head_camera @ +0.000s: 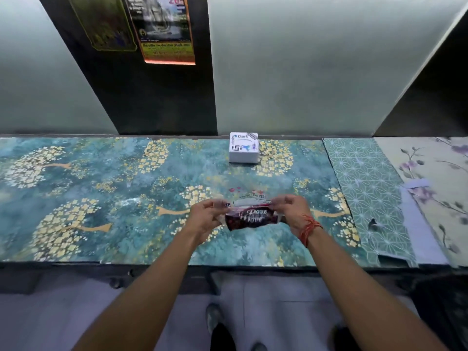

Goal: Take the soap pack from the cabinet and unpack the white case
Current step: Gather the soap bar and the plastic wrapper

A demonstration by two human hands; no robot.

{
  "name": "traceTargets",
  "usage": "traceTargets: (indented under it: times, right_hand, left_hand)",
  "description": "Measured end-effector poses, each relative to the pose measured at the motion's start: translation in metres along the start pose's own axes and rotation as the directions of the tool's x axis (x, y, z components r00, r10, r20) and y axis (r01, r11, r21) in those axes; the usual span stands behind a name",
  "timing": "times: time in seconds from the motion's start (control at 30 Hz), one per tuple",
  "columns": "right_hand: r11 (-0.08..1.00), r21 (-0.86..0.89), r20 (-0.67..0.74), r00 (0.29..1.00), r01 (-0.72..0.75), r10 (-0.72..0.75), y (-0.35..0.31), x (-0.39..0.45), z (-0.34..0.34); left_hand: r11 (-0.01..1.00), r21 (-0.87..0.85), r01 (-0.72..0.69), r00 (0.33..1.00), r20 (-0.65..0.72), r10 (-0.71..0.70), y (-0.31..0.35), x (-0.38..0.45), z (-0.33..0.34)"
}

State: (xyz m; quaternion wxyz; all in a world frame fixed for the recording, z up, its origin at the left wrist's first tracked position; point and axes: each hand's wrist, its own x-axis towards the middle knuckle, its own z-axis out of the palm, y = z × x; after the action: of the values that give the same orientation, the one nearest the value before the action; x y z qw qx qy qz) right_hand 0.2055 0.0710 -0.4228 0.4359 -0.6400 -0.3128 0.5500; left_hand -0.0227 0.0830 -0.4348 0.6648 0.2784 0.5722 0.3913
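Both hands over the desk (pixel 101 173), teal floral covering. Left hand (pixel 205 219) and right hand (pixel 291 211) pinch the two ends of a clear soap pack (pixel 249 216), dark red wrappers marked Dove inside. The pack is lifted above the desk. White case (pixel 243 148) sits at the desk's back edge, well apart from the pack. Red thread (pixel 309 229) on right wrist.

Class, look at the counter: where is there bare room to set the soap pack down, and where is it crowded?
Bare: the counter left of the white box, and between that box and the hands. Crowded: the right end, under overlapping paper sheets. Both the left hand and right hand hold the soap pack.
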Motion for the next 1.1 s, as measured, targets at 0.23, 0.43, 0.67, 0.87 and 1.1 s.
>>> traceTargets:
  times: [0.23, 0.43, 0.67, 0.87, 1.1]
  right_hand:
    - [0.986, 0.168, 0.044, 0.999, 0.02, -0.028, 0.023, -0.043, -0.038]
    - [0.999, 0.017, 0.297, 0.954, 0.031, -0.035, 0.029, -0.068, -0.059]
    - [1.0, -0.011, 0.112, 0.994, -0.015, 0.016, 0.056, -0.11, -0.051]
    - [0.962, 0.163, 0.123, 0.972, -0.217, 0.198, 0.114, -0.158, -0.076]
    - [0.984, 0.173, -0.235, 0.969, -0.04, 0.081, 0.172, -0.179, -0.126]
  left_hand:
    - [0.972, -0.169, 0.161, 0.95, 0.295, -0.106, -0.034, -0.036, -0.005]
    - [0.91, -0.022, 0.414, 0.681, 0.671, -0.293, -0.042, -0.066, -0.014]
    - [0.885, 0.451, 0.119, 0.771, 0.52, -0.368, -0.095, -0.079, 0.036]
    - [0.91, 0.401, 0.109, 0.916, 0.316, -0.249, -0.138, -0.092, 0.062]
    - [0.924, 0.297, 0.239, 0.854, 0.388, -0.346, -0.202, -0.109, 0.113]
